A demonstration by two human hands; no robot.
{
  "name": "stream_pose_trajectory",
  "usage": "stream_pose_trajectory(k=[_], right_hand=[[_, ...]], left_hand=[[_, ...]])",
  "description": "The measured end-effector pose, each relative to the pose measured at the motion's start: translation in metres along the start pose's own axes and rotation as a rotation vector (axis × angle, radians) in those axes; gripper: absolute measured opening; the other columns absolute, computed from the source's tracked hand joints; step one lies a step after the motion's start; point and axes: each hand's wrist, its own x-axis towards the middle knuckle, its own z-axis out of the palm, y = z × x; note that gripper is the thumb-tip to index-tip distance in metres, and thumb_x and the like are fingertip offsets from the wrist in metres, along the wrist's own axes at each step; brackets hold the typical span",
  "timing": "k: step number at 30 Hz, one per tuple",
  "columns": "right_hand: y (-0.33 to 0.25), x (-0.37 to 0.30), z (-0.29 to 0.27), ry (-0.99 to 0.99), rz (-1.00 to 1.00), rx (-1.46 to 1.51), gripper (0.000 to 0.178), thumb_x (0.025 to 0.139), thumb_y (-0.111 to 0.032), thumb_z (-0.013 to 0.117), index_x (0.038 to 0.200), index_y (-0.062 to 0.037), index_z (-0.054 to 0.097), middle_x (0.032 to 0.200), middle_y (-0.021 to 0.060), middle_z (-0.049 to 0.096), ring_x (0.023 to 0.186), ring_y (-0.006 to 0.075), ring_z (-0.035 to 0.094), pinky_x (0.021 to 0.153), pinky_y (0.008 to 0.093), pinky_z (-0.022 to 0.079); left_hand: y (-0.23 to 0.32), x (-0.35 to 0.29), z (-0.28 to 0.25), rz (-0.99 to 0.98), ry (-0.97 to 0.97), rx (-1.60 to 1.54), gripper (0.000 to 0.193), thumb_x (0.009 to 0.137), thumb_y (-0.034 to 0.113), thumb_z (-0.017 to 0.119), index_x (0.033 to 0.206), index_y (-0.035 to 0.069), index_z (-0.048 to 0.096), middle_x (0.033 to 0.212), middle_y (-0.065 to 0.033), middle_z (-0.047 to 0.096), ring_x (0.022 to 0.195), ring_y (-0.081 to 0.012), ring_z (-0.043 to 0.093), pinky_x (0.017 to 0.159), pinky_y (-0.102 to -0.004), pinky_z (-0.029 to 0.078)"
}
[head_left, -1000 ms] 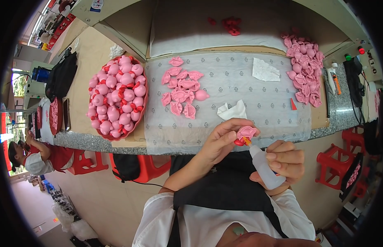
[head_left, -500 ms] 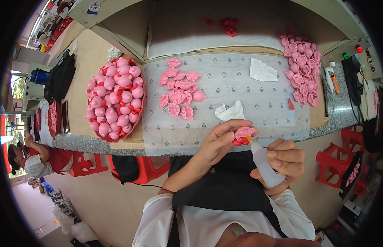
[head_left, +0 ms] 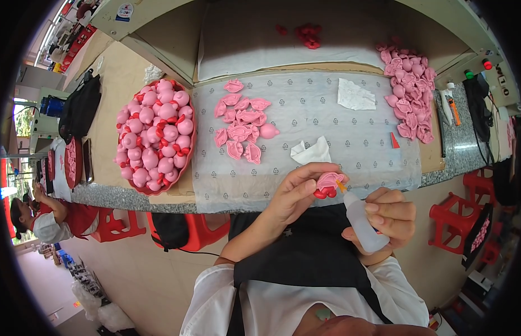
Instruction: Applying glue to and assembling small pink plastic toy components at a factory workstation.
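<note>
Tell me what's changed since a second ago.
The orange tip of the squeeze bottle has shifted rightward across the pink piece, to its right edge. Nothing was taken or let go: the left hand keeps the piece, the right hand the bottle. The red basin and loose pink pieces stayed put.

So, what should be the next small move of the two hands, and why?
Perhaps hold the left hand steady and ease the orange tip slightly along the edge of the pink piece: the left hand grips this piece, and the right hand holds the white bottle with its tip at that edge.
</note>
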Motion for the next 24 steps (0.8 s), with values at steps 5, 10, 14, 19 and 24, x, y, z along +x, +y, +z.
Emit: stream_pose_trajectory(k=[5,10,14,19,24], right_hand=[[0.0004,-0.0014,0.0030,0.007,-0.011,0.046,0.048,0.044,-0.007,0.079,0.083,-0.0071,0.050,0.085,0.0040,0.049,0.056,0.0174,0.049,0.044,0.0268,0.041],[0.0014,-0.0008,-0.0005,0.014,0.009,0.025,0.049,0.045,-0.007,0.079,0.085,-0.0076,0.050,0.085,0.0039,0.049,0.056,0.0170,0.049,0.044,0.0265,0.040],[0.0060,-0.0056,0.0035,0.084,-0.011,-0.003,0.045,0.050,-0.012,0.078,0.083,-0.0063,0.047,0.080,0.0055,0.047,0.055,0.0146,0.045,0.044,0.0238,0.038],[0.0080,-0.0067,0.0035,0.150,-0.032,-0.016,0.042,0.055,-0.017,0.076,0.079,-0.0043,0.044,0.075,0.0071,0.044,0.054,0.0120,0.041,0.044,0.0216,0.037],[0.0072,-0.0059,0.0028,0.163,-0.016,-0.036,0.043,0.055,-0.018,0.076,0.080,-0.0042,0.043,0.074,0.0069,0.044,0.054,0.0118,0.040,0.044,0.0212,0.037]], left_hand=[[-0.0003,0.0002,0.0012,-0.014,0.003,0.009,0.042,0.078,0.029,0.052,0.108,0.002,0.045,0.104,-0.0170,0.050,0.099,-0.0262,0.048,0.088,-0.0375,0.033],[0.0005,0.0006,0.0009,0.004,-0.012,0.002,0.041,0.078,0.027,0.051,0.109,0.000,0.045,0.105,-0.0175,0.050,0.100,-0.0262,0.048,0.088,-0.0373,0.032],[0.0010,0.0012,0.0006,-0.006,-0.016,-0.013,0.042,0.079,0.026,0.051,0.110,-0.001,0.044,0.106,-0.0187,0.049,0.100,-0.0263,0.048,0.089,-0.0373,0.032],[0.0019,0.0013,0.0004,-0.025,0.000,-0.041,0.042,0.079,0.025,0.048,0.112,-0.001,0.042,0.106,-0.0227,0.048,0.101,-0.0271,0.047,0.089,-0.0371,0.031],[0.0007,0.0009,-0.0009,-0.032,0.001,-0.056,0.042,0.079,0.025,0.047,0.112,-0.001,0.041,0.106,-0.0241,0.048,0.101,-0.0275,0.047,0.089,-0.0370,0.031]])
